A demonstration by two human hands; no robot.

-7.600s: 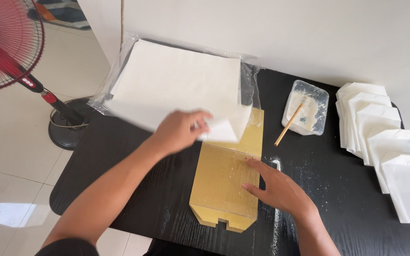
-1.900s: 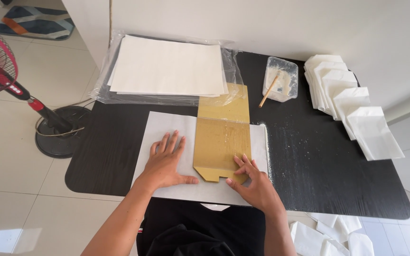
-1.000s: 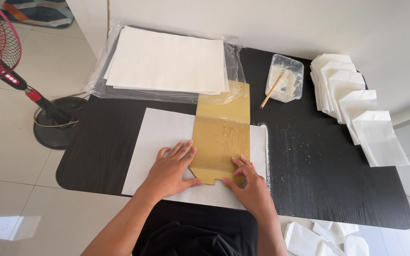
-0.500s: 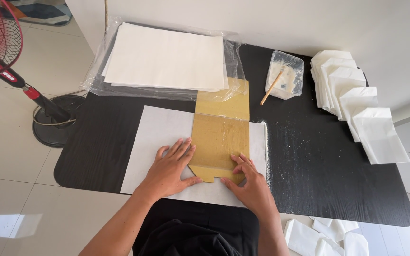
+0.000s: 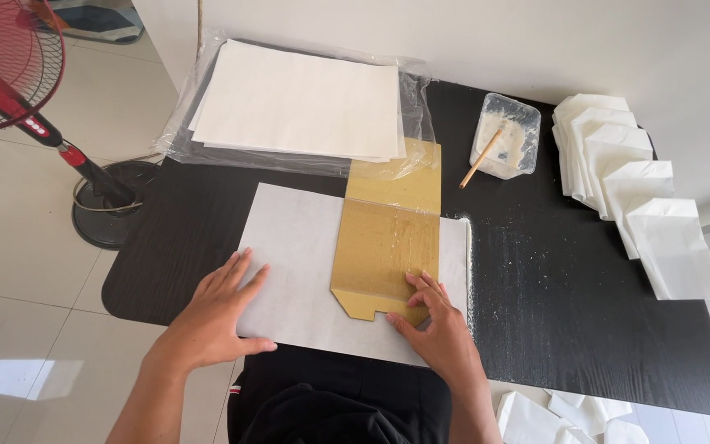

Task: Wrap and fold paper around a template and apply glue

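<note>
- Head view: the left hand (image 5: 211,316) lies flat, fingers spread, on the white sheet (image 5: 293,247); the right hand (image 5: 437,329), fingers narrow, presses the cardboard template (image 5: 388,251) at the sheet's middle.
- Best to keep the template pinned square, I judge.
- Beyond the template: paper stack (image 5: 301,103), glue tub (image 5: 507,136); folded bags (image 5: 634,189) to its right, none obstructing.
</note>
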